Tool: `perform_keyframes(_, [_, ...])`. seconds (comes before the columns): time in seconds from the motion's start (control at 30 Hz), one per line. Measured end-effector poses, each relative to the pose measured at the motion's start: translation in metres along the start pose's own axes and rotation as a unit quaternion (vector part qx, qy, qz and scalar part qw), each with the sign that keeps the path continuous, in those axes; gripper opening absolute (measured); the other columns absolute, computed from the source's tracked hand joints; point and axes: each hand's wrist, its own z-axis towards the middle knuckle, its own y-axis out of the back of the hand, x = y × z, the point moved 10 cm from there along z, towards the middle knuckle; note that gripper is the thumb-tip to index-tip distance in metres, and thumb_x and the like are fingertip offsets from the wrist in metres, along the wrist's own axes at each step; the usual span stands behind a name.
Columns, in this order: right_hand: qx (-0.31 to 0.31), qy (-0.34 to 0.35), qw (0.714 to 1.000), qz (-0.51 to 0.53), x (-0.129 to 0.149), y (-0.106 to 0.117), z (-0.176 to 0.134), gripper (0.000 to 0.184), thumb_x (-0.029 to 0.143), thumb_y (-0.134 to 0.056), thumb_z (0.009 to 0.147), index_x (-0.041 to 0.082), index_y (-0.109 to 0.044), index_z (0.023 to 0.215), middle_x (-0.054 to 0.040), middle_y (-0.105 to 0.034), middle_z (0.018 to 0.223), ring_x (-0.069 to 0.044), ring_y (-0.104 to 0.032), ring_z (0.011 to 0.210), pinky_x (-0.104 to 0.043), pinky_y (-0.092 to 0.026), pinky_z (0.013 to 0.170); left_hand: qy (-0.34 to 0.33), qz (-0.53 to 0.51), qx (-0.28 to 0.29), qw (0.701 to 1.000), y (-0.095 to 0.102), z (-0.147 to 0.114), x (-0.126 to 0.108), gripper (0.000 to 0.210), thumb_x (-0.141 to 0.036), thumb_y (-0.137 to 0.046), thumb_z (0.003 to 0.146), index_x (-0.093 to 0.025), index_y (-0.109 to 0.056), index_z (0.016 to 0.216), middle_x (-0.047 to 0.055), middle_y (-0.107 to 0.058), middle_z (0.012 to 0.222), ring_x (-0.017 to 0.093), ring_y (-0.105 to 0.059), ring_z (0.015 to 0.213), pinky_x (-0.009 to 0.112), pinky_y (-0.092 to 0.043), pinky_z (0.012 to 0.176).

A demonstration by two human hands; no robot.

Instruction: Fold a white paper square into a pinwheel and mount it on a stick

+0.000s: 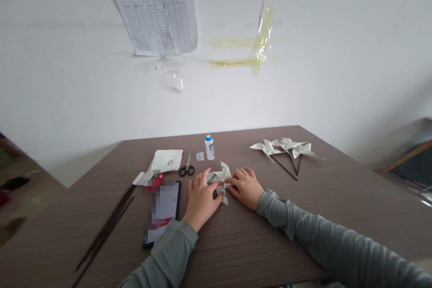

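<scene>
Left hand (pixel 203 199), right hand (pixel 245 187) at paper pinwheel (pixel 223 174), centre partly covered; pinching or touching, cannot tell

Possibly an office: plain desk (pixel 337 193), gridded sheet (pixel 158 22) on the wall (pixel 229 99).

Left and right fingers (pixel 214 185) (pixel 235 182) close together
</scene>
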Motion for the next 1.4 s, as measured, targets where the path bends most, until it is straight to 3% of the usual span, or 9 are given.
perform_keyframes(0.23, [0.018,-0.017,0.999,0.031,-0.0031,0.0022,-0.0017,0.033,0.029,-0.076,0.127,0.036,-0.099,0.149,-0.0113,-0.092,0.131,-0.035,-0.084,0.132,-0.066,-0.052,0.143,0.006,-0.004,-0.010,1.000,-0.0015,-0.0001,0.0024,0.038,-0.024,-0.094,0.111,-0.038,-0.102,0.145,0.014,-0.067,0.197,0.049,-0.064,0.181,0.084,-0.048,0.153])
perform_keyframes(0.37, [0.015,-0.019,0.999,0.034,-0.0038,0.0044,-0.0019,0.029,0.029,-0.077,0.127,0.035,-0.101,0.143,-0.0096,-0.092,0.127,-0.033,-0.085,0.128,-0.065,-0.051,0.144,0.006,-0.008,-0.022,1.000,-0.0027,0.0005,0.0054,0.036,-0.025,-0.096,0.110,-0.038,-0.102,0.143,0.013,-0.068,0.196,0.048,-0.064,0.180,0.081,-0.049,0.153])
perform_keyframes(0.53, [0.024,-0.011,0.999,0.027,-0.0003,0.0044,-0.0027,0.030,0.030,-0.075,0.128,0.033,-0.100,0.144,-0.0107,-0.090,0.130,-0.034,-0.082,0.130,-0.068,-0.051,0.143,-0.002,-0.014,-0.016,1.000,-0.0033,0.0023,0.0063,0.048,-0.028,-0.097,0.108,-0.038,-0.098,0.155,0.016,-0.064,0.198,0.050,-0.063,0.180,0.081,-0.049,0.153])
perform_keyframes(0.8, [0.022,-0.032,0.999,0.026,0.0003,0.0070,-0.0020,0.030,0.028,-0.078,0.125,0.035,-0.102,0.143,-0.0103,-0.090,0.129,-0.037,-0.084,0.132,-0.066,-0.053,0.143,0.004,-0.022,0.003,1.000,-0.0005,0.0037,0.0030,0.044,-0.025,-0.097,0.107,-0.041,-0.101,0.148,0.014,-0.064,0.200,0.054,-0.057,0.185,0.091,-0.042,0.153])
perform_keyframes(1.0, [0.020,-0.018,0.999,0.027,0.0007,0.0064,-0.0010,0.028,0.032,-0.077,0.126,0.037,-0.101,0.140,-0.0116,-0.091,0.128,-0.037,-0.083,0.130,-0.066,-0.056,0.138,0.009,-0.012,0.015,1.000,0.0010,0.0021,-0.0005,0.046,-0.023,-0.095,0.108,-0.040,-0.100,0.151,0.015,-0.060,0.203,0.054,-0.054,0.188,0.091,-0.041,0.154])
perform_keyframes(1.17, [0.033,-0.031,0.998,0.036,-0.0048,0.0013,-0.0012,0.028,0.030,-0.074,0.130,0.032,-0.098,0.144,-0.0116,-0.091,0.133,-0.034,-0.082,0.134,-0.068,-0.052,0.142,0.000,-0.014,0.004,1.000,0.0010,0.0027,-0.0010,0.058,-0.021,-0.095,0.108,-0.041,-0.095,0.162,0.016,-0.058,0.205,0.054,-0.056,0.187,0.091,-0.041,0.154])
perform_keyframes(1.4, [0.015,-0.015,0.999,0.030,-0.0050,0.0018,-0.0021,0.030,0.030,-0.073,0.130,0.034,-0.098,0.146,-0.0111,-0.090,0.130,-0.033,-0.081,0.131,-0.068,-0.052,0.142,-0.002,-0.018,0.015,1.000,-0.0007,0.0039,-0.0012,0.052,-0.024,-0.097,0.107,-0.044,-0.098,0.155,0.014,-0.060,0.203,0.055,-0.054,0.189,0.093,-0.039,0.154])
